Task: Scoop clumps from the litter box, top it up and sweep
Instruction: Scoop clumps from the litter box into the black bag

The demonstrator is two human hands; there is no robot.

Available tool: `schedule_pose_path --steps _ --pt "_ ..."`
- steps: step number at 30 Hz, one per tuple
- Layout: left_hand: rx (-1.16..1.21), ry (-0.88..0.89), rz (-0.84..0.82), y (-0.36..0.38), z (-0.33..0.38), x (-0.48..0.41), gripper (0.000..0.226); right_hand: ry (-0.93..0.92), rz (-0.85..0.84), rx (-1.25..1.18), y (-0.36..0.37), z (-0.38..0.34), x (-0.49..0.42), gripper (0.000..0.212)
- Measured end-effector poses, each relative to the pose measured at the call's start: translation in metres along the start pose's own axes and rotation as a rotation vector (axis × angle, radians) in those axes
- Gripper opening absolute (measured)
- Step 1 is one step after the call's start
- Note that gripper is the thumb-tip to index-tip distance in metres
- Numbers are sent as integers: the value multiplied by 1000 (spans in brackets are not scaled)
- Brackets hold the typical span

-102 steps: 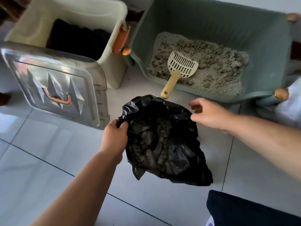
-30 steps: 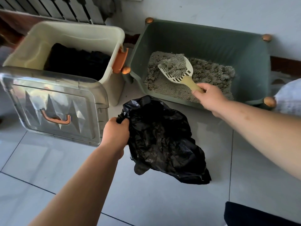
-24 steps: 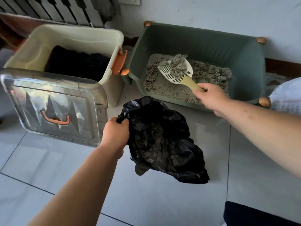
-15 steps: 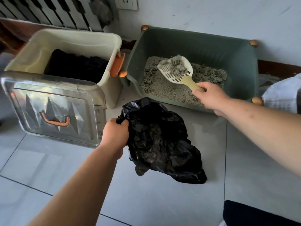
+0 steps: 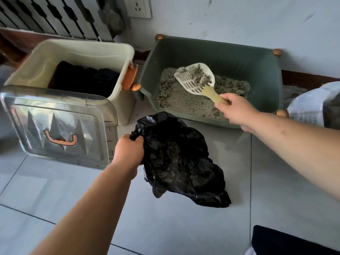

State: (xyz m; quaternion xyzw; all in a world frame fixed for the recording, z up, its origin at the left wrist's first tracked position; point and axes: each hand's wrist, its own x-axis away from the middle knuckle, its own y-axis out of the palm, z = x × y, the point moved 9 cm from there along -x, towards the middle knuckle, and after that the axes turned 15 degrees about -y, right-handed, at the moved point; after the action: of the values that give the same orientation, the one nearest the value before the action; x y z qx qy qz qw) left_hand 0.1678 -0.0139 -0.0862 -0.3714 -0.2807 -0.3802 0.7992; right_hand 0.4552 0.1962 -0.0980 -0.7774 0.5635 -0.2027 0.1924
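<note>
Head view: a pale tiled floor [image 5: 55, 199] fills the lower half, with a grey-white wall [image 5: 239, 21] along the top. At 1 o'clock a green litter box [image 5: 239, 57] stands against the wall, with round wooden knobs [image 5: 159, 36] at its corners and grey litter [image 5: 184, 102] across its bottom. At 10 o'clock, just beside it, is an open cream bin [image 5: 79, 50] with dark cloth [image 5: 82, 78] inside. A clear lid [image 5: 55, 111] with an orange handle [image 5: 59, 141] leans on the bin's front at 9 o'clock and hides that wall. A crumpled black bag [image 5: 180, 159] lies on the floor at the centre, between the person and the box. A radiator [image 5: 51, 15] is at 11 o'clock, a white sack [image 5: 309, 107] at 3 o'clock, a socket [image 5: 138, 6] at 12 o'clock, and a dark shape at 5 o'clock that cannot be made out.

The right forearm crosses from 4 o'clock and covers part of the box's front rim. The right hand [image 5: 237, 111] is curled round the handle of a slotted scoop [image 5: 195, 80], held clear of the litter with its head toward 11 o'clock. A few grey clumps [image 5: 199, 76] sit in it. The left hand [image 5: 128, 150] is clenched on the bag's edge at the bag's 10 o'clock corner.

A few seconds ago the scoop lay in the litter and the right hand was empty over the bag. Half a second ago the scoop carried a fuller heap; less rides in it now. The left hand's grip and the bag's place are unchanged.
</note>
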Motion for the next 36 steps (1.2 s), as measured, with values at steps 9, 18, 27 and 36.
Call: schedule_pose_path --steps 9,18,27,36 --pt "11 -10 8 -1 -1 -2 19 -16 -36 52 -3 -1 4 40" --pt "25 -26 6 -2 -1 -7 16 49 -88 -24 -4 -2 14 41" --pt "29 -34 -17 -1 -2 -10 20 33 -64 26 -13 -5 24 42" --pt "47 -44 -10 -5 -2 -10 17 -2 -151 -122 -13 -25 36 42"
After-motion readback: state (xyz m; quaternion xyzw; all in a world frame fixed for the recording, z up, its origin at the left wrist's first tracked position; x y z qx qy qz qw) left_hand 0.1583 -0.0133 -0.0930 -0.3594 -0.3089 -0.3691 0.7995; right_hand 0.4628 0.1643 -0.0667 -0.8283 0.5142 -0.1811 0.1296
